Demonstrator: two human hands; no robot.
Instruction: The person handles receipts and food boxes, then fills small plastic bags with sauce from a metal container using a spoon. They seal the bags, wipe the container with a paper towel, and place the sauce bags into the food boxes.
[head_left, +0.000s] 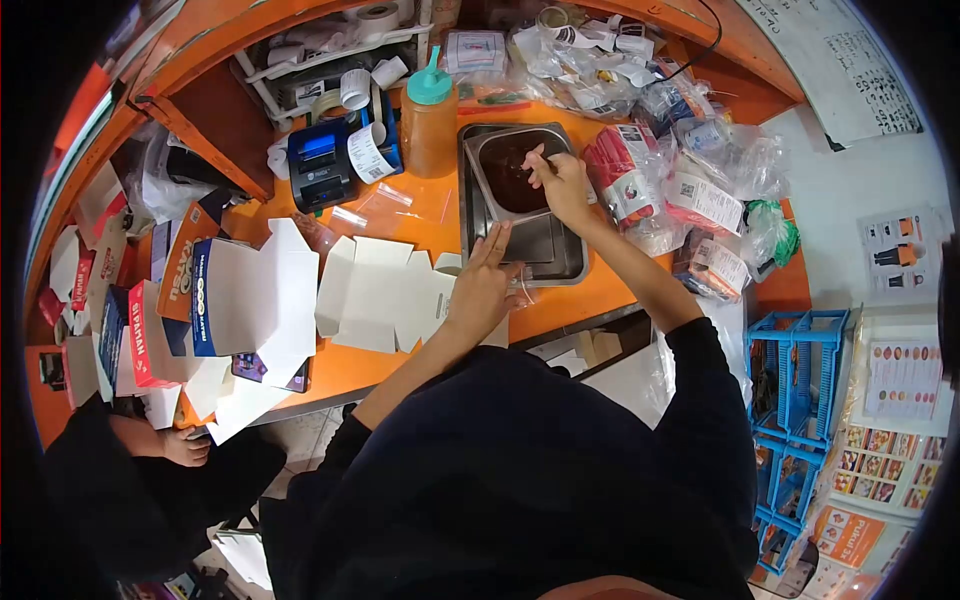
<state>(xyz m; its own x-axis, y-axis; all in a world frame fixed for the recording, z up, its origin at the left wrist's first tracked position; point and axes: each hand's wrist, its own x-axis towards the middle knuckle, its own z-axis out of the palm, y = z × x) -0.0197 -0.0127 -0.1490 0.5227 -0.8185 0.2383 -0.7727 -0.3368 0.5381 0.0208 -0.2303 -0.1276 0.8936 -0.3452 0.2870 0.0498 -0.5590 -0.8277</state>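
Observation:
A square metal food pan (484, 188) of dark reddish-brown sauce (510, 178) sits inside a larger metal tray (574, 268). My right hand (560, 188) is over the sauce with its fingers curled together; I cannot tell what is pinched in them. My left hand (482, 285) lies with fingers stretched, the tips at the near rim of the pan. By its thumb is a small clear plastic bag (524, 290). Left of that hand, an unfolded white carton (378, 295) lies flat on the orange table (345, 365).
A squeeze bottle (430, 125) with a teal cap and a label printer (322, 165) stand behind. Plastic-wrapped packages (625, 175) crowd the right. Folded boxes (205, 295) fill the left, where another person's hand (186, 447) rests low. Blue baskets (797, 370) stand at right.

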